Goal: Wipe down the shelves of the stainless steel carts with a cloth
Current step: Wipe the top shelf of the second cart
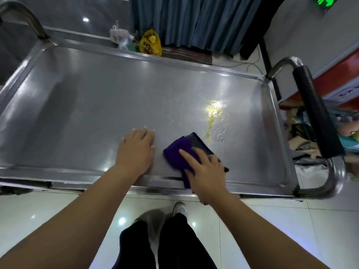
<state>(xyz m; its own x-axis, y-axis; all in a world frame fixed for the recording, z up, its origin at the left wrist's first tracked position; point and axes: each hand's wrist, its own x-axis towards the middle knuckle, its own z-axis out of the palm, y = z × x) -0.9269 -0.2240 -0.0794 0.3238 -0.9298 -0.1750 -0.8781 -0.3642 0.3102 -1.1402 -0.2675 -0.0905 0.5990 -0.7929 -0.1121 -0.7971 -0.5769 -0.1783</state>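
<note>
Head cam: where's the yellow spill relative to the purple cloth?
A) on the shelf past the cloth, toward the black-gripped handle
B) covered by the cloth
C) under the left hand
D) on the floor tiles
A: the yellow spill lies in plain view on the shelf beyond the purple cloth, on the side of the black-gripped handle.

a yellow plastic bag (150, 45) sits on the floor at the foot of a blue-grey curtain (194, 20), a clear plastic bag (118, 34) just beside it on its left. thin cables (250, 64) trail over pale tiles to the right. a green lit sign (324, 1) glows at the top right.
</note>
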